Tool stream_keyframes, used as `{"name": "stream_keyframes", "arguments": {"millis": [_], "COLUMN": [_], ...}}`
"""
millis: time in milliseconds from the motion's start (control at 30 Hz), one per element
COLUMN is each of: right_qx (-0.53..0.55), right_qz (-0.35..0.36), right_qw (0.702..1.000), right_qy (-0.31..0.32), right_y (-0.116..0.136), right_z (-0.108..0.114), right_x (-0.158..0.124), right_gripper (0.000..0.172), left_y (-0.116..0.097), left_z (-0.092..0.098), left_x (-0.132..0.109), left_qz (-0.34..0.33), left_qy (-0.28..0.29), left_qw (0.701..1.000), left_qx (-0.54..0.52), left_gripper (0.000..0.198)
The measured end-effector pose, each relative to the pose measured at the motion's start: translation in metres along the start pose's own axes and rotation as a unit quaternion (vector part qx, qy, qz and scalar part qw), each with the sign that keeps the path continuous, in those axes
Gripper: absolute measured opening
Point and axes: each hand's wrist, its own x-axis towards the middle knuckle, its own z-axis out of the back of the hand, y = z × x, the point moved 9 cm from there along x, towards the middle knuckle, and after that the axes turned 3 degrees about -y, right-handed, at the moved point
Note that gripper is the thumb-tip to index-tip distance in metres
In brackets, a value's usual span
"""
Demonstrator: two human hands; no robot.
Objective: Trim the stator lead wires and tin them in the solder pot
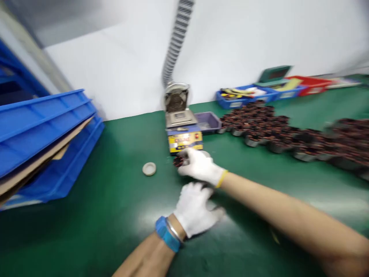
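Note:
Both hands wear white gloves and the picture is smeared by motion. My right hand [200, 165] reaches across the green table [115, 200] and closes on a small dark copper-wound coil [178, 161] just in front of a small yellow and blue machine [183, 132]. My left hand [196, 209], with a blue wristband, hovers low over the table just behind the right hand; its fingers look curled, and I cannot make out whether anything is in them.
A tape roll [149, 168] lies left of the coil. Blue crates [43, 142] with cardboard are stacked at the left. Many dark coils [288, 134] cover the table at the right. A purple tray [209, 121] sits beside the machine, coloured bins [276, 90] stand behind, and a ribbed hose [177, 38] rises above.

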Motion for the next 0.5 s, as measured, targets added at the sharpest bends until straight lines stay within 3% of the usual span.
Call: {"name": "stream_keyframes", "arguments": {"millis": [100, 200, 267, 333, 433, 500], "right_qx": [0.019, 0.009, -0.015, -0.053, -0.131, -0.171], "right_qz": [0.011, -0.002, -0.028, -0.079, -0.237, -0.338], "right_qw": [1.000, 1.000, 0.996, 0.981, 0.915, 0.866], "right_qy": [0.013, -0.023, -0.081, -0.167, -0.299, -0.327], "right_y": [0.003, -0.017, -0.049, -0.096, -0.188, -0.243], "right_z": [-0.025, -0.006, 0.030, 0.080, 0.157, 0.185], "right_x": [-0.007, -0.012, -0.033, -0.071, -0.150, -0.197], "right_gripper": [0.061, 0.067, 0.080, 0.088, 0.082, 0.065], "left_y": [-0.002, -0.005, -0.007, -0.007, -0.006, -0.006], "left_z": [-0.006, -0.009, -0.009, -0.010, -0.013, -0.013], "left_x": [0.000, 0.003, 0.004, 0.003, 0.001, 0.000], "left_qz": [-0.002, -0.012, -0.022, -0.026, -0.026, -0.029], "left_qy": [0.040, 0.055, 0.054, 0.051, 0.049, 0.045], "left_qw": [0.995, 0.990, 0.987, 0.984, 0.982, 0.982], "left_qx": [0.095, 0.131, 0.149, 0.168, 0.183, 0.184], "left_gripper": [0.057, 0.057, 0.058, 0.058, 0.057, 0.056]}}
